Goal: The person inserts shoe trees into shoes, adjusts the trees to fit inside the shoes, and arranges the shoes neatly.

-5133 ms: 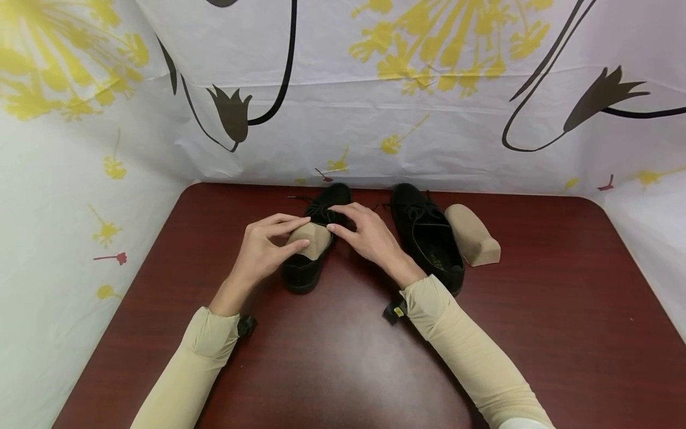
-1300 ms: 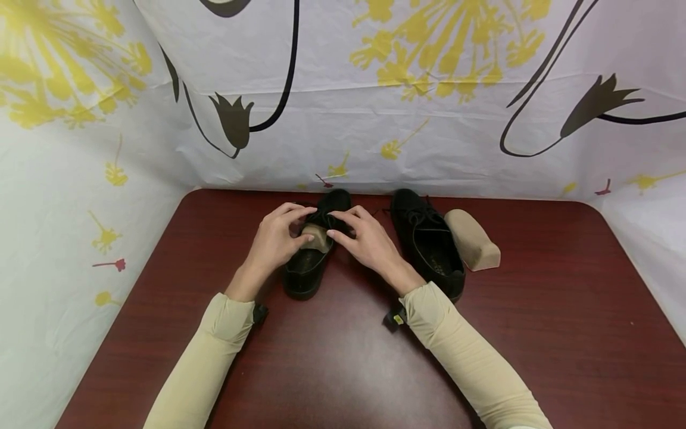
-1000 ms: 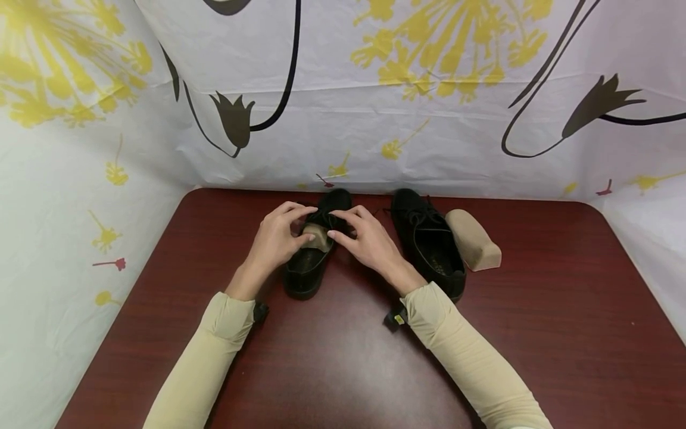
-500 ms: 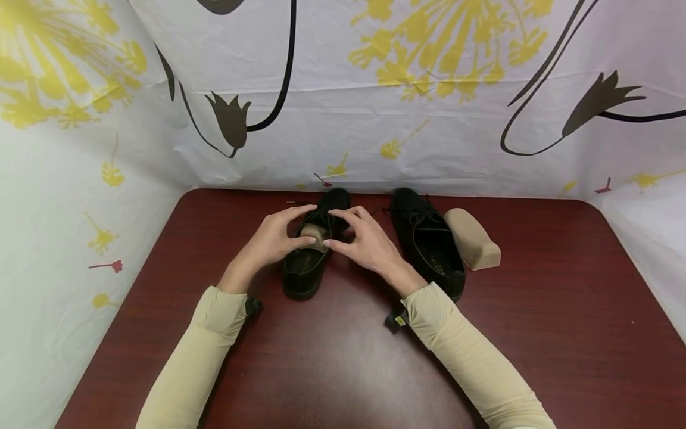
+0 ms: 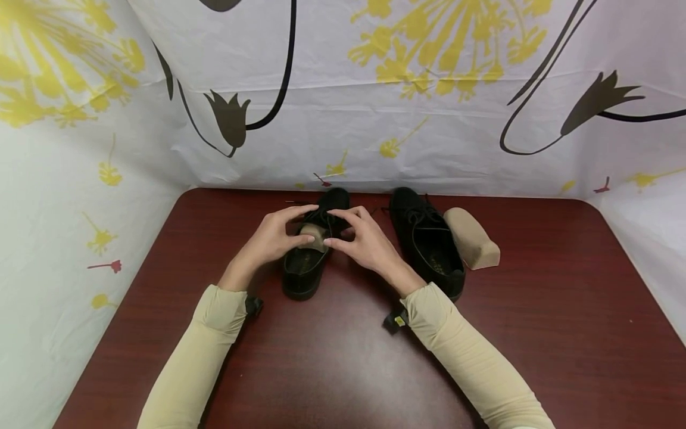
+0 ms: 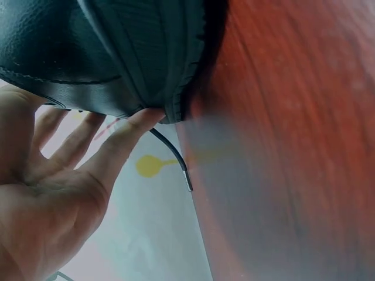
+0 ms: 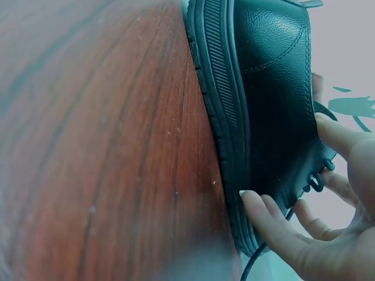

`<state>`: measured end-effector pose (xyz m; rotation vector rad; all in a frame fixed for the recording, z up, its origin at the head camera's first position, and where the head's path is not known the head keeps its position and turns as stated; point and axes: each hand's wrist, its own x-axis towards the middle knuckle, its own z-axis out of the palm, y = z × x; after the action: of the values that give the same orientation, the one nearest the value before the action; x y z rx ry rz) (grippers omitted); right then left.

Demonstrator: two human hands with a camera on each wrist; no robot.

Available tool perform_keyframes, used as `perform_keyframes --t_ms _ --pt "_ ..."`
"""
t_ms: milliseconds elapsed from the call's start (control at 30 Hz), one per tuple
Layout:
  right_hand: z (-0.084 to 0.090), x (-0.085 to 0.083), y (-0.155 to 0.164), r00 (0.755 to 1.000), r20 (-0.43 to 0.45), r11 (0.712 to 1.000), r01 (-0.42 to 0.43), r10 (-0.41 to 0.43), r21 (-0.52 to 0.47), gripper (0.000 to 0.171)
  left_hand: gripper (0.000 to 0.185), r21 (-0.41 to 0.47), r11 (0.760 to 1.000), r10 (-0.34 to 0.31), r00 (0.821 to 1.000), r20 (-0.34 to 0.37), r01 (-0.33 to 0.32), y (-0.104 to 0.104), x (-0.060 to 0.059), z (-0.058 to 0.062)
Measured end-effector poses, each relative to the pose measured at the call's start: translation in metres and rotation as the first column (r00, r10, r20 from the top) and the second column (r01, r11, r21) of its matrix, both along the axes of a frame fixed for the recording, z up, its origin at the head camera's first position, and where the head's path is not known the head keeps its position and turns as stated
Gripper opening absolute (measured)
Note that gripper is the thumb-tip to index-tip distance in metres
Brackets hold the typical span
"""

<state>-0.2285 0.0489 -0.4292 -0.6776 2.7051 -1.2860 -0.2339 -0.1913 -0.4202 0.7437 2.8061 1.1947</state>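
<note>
In the head view a black lace-up shoe (image 5: 301, 285) lies between my hands, toe to the wall. A beige moulded shoe insert (image 5: 311, 233) sits in its opening, its front part hidden under the laces and tongue. My left hand (image 5: 270, 239) holds the shoe's left side, thumb on the insert. From the right, my right hand (image 5: 368, 243) holds the other side, its thumb at the edge of the opening. In the right wrist view, fingertips lie along the shoe's leather side (image 7: 275, 111), just above the sole. Fingers also touch the shoe (image 6: 88, 35) in the left wrist view.
A second black lace-up shoe (image 5: 404, 208) stands to the right, its opening facing up. Against its right side lies another beige insert (image 5: 473, 239). The reddish-brown table (image 5: 332, 357) meets a white patterned cloth (image 5: 455, 161) at the back and sides.
Over five seconds the insert has gone deeper toward the toe, baring the insole at the heel. In the last second the insert's visible end has tipped flatter and both thumbs have shifted slightly.
</note>
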Motion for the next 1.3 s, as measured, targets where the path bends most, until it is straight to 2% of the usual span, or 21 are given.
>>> perform_keyframes --t_ms 167,433,700,1033,1300 --pt "-0.001 0.000 -0.001 1.000 0.019 0.998 -0.001 0.002 -0.055 0.060 0.062 0.009 1.000 0.021 1.000 0.003 -0.021 -0.002 0.001 -0.001" --pt "-0.002 -0.001 -0.001 1.000 0.016 0.996 0.007 -0.006 -0.084 0.058 0.062 0.033 0.999 0.024 1.000 -0.003 -0.024 -0.004 0.001 -0.002" --pt "0.000 -0.001 -0.002 1.000 0.008 0.994 -0.004 0.005 -0.108 0.056 0.060 0.113 0.992 0.044 0.998 0.040 -0.048 -0.008 0.007 0.000" --pt "0.001 -0.003 -0.004 0.999 0.015 0.993 -0.031 0.033 -0.112 0.054 0.059 0.117 0.992 0.037 0.997 0.067 -0.045 -0.013 0.009 0.001" --pt "0.003 -0.003 -0.010 0.998 0.024 0.992 -0.058 0.061 -0.114 0.055 0.058 0.094 0.993 0.068 0.994 0.083 -0.075 -0.020 0.012 0.007"
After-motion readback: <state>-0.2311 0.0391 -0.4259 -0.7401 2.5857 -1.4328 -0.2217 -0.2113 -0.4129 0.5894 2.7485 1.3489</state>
